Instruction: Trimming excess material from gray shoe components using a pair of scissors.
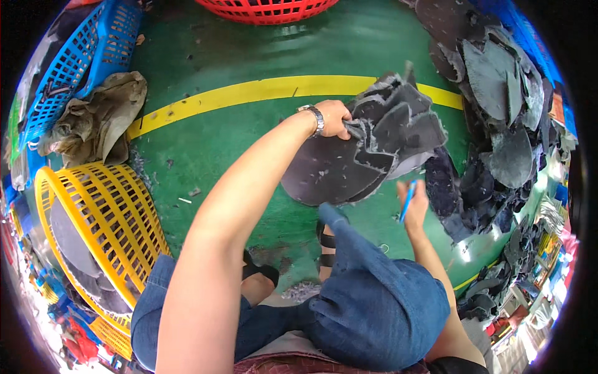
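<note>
My left hand (pixel 336 118), with a metal-banded watch at the wrist, is closed on the upper edge of a bunch of dark grey fabric pieces (pixel 405 128). They are cut to curved shapes, with frayed, linty edges, and fan out to the right of the hand. Below and left of the grip spreads a rounded part of the bunch, partly over the green floor (pixel 212 149). My right hand (pixel 416 202) is closed round a slim blue pen-like tool (pixel 408 201), held near the lower right edge of the pieces. Its tip is too small to identify.
A yellow basket (pixel 115 218) holding grey pieces leans at my left. Beyond it lie a crumpled brown cloth (pixel 106 115) and a blue basket (pixel 112 50). A red basket (pixel 268 12) stands ahead. Piled grey pieces (pixel 507 156) line the right, across a yellow floor line (pixel 249 92).
</note>
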`<state>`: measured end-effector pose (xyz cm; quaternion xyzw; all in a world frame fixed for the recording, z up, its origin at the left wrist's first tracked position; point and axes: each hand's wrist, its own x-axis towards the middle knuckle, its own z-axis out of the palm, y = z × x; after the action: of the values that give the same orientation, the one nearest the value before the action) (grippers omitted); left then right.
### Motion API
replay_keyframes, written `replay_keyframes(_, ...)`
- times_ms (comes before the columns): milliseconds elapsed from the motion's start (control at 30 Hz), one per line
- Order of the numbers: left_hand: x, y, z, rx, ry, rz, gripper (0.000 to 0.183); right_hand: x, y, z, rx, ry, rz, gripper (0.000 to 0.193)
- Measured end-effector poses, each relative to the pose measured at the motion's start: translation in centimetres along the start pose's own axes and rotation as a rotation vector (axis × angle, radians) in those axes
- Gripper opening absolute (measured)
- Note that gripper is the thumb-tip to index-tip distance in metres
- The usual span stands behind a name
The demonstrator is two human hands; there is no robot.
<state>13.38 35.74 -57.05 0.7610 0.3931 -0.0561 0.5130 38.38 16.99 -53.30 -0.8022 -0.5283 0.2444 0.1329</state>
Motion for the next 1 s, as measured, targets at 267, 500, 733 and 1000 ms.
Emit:
replay_keyframes(267,-13.0,-4.0,-3.6,0.748,-0.401,-0.201,0.022,13.4,6.5,0.8,-0.338,0.126,-0.059,0.039)
replay_keyframes(500,-18.8,-3.8,-3.7,0.831,-0.253,-0.172,0.013,11.5,-0.8,0.4,-0.449,-0.032,-0.133,0.033)
replay_keyframes(733,-20.3,-4.0,-3.6,0.786,-0.235,-0.214,0.016,-3.4,-5.8,-1.2,0.149,-0.74,-0.221,0.044)
replay_keyframes(1000,-20.7,-3.3,-3.2,0.828,-0.253,-0.185,0.015,-3.9,-14.9,7.3,0.376,-1.211,-0.224,0.064)
